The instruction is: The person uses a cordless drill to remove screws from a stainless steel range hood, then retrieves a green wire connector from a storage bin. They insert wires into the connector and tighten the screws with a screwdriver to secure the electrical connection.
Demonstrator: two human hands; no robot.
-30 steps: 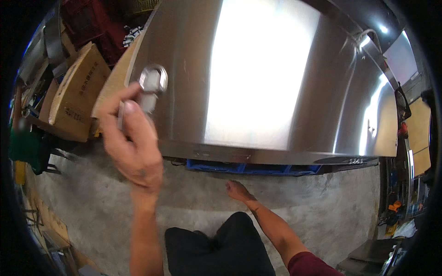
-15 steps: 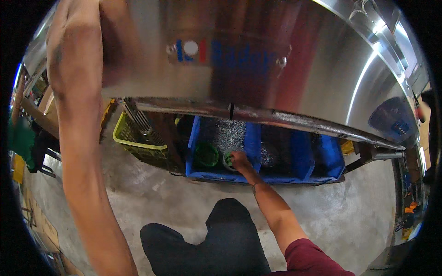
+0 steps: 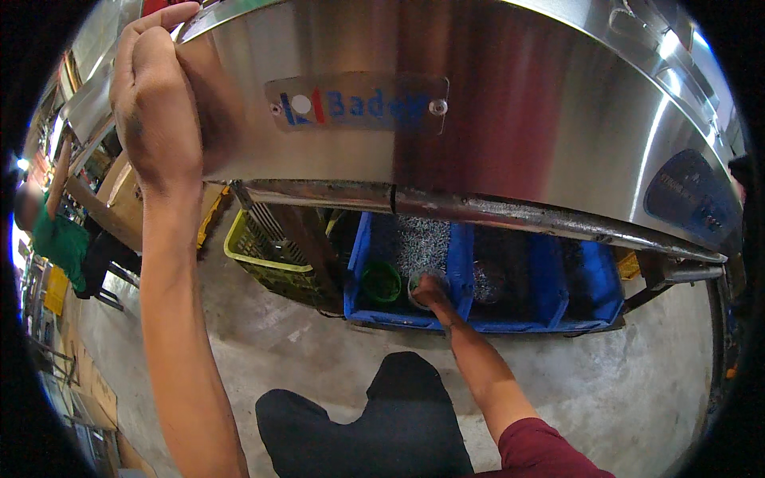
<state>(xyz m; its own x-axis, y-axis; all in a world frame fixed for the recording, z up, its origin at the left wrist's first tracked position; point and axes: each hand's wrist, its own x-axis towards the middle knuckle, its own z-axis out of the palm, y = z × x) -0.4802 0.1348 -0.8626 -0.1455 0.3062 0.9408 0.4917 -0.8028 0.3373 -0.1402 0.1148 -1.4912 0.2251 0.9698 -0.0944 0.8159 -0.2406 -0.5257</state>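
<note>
From afar I have my left hand (image 3: 158, 92) at the edge of one glossy, reflective steel panel (image 3: 335, 151), grip unclear; below, my right hand (image 3: 431, 291), hold hidden, dips into one whitish round cup (image 3: 413, 285) in the leftmost of three blue plastic bins (image 3: 460, 267).

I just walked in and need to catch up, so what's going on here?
A person's left hand is at the upper-left corner of a stainless-steel panel, reaching over its edge. The right hand is down at a small pale cup in a blue bin with small metal pieces; its grasp is hidden. A green cup sits to its left. A co-worker in green is off left.
</note>
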